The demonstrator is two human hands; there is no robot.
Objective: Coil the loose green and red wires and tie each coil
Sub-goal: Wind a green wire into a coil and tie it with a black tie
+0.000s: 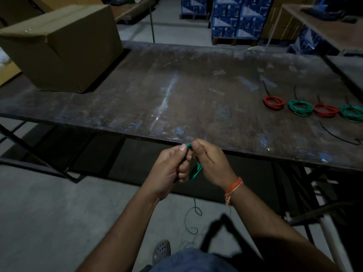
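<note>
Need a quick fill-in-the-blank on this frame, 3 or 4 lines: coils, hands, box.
1. Both the left hand and the right hand hold a small coil of ____ wire.
2. On the table, the finished coils in a row number ____.
3. The leftmost finished coil is ____ in colour.
4. The cardboard box sits at the table's far ____ corner.

Missing words: green; four; red; left

A worn, scratched table is seen, with a cardboard box set at its left end and four tied wire coils, red and green alternating, lined up at its right.
</note>
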